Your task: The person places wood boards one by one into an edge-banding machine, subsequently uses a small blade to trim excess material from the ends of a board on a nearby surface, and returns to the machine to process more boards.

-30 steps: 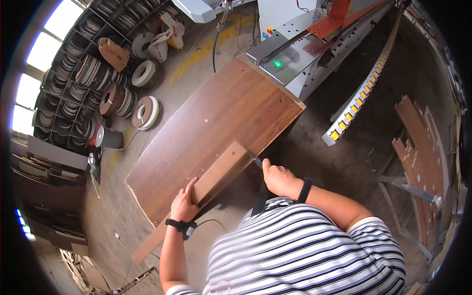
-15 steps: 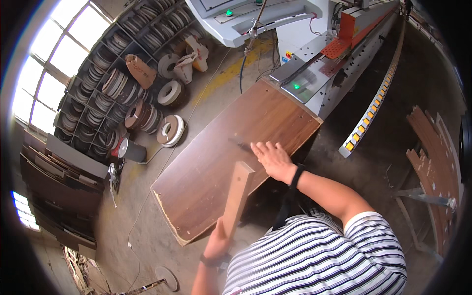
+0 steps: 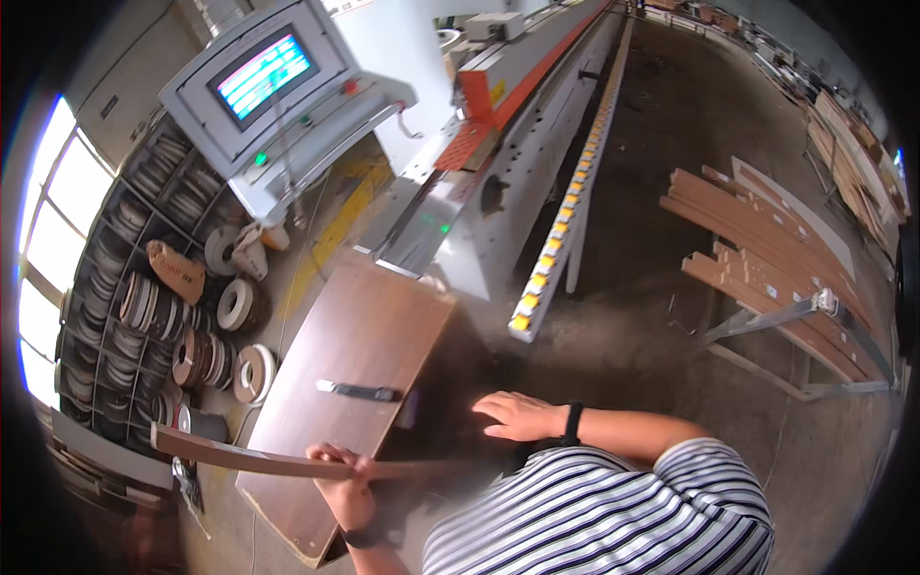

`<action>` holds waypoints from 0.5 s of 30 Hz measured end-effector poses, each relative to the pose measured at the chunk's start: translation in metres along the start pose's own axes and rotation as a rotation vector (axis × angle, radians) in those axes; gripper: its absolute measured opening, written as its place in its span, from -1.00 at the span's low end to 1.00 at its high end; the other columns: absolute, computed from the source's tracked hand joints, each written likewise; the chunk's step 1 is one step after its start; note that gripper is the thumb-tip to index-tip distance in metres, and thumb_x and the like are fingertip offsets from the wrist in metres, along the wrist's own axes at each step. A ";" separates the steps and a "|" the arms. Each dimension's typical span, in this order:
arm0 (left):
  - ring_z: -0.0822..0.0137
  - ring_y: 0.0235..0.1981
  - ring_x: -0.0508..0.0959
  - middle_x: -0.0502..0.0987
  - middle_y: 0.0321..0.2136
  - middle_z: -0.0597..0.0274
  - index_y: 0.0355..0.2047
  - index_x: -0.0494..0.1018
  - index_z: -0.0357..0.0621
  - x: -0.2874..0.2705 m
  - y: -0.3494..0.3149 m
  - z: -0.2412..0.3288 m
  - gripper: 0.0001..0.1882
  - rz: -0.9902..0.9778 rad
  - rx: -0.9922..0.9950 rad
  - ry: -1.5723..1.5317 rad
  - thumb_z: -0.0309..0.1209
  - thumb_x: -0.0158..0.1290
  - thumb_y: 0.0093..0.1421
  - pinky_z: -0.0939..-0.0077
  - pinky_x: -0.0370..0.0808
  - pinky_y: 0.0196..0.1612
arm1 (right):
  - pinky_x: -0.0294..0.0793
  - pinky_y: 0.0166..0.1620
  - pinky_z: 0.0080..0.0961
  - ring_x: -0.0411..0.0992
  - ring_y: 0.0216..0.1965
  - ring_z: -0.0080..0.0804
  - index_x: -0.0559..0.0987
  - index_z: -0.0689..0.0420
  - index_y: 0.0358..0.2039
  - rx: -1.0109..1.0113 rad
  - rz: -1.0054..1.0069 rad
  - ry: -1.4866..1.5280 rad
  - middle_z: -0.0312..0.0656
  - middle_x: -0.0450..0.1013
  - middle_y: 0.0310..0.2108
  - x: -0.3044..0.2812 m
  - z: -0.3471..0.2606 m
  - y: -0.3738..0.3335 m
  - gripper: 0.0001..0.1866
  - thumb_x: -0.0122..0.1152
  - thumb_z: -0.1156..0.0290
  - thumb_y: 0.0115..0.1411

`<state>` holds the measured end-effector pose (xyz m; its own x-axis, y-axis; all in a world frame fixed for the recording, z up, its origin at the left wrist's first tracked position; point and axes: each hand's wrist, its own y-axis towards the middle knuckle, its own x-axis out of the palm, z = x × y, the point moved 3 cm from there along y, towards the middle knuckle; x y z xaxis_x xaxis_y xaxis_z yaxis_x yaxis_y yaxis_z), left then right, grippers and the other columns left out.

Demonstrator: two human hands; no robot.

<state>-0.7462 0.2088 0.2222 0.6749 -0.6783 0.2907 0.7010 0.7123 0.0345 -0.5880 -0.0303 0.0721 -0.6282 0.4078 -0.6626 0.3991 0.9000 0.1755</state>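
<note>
My left hand is closed around a long, narrow wooden board, which lies crosswise over the near end of a brown wood-topped table. The board's far left end sticks out past the table's edge; its other end is blurred near my body. My right hand hangs in the air right of the table, fingers stretched out and holding nothing. On the tabletop, between the board and the machine, rests a slim tool with a dark body and a pale, shiny end; its exact kind is hard to make out.
Beyond the table stands a long machine with an orange guard and a control screen. A rail with yellow rollers runs alongside. Brown panels lie on a stand at right. Edging rolls fill the left.
The view has swung toward the machine and right side. My right hand has lifted off the tabletop, away from the slim tool. The board in my left hand has turned from upright to crosswise.
</note>
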 end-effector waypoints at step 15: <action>0.36 -0.42 0.58 0.56 -0.39 0.24 -0.24 0.48 -0.25 0.404 0.093 -0.244 -0.75 -0.212 -0.259 -0.078 -0.39 0.26 0.16 0.46 0.52 -0.39 | 0.50 -0.22 -0.13 0.51 -0.26 -0.01 0.41 0.13 -0.20 0.706 0.476 -0.523 -0.06 0.50 -0.31 -0.243 0.114 -0.363 -0.52 0.41 0.26 -0.10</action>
<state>-0.3523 -0.0433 0.1098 0.4950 -0.7835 0.3756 0.8659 0.4804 -0.1392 -0.5037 -0.4738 0.0862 0.0054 0.4300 -0.9028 0.9448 0.2937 0.1455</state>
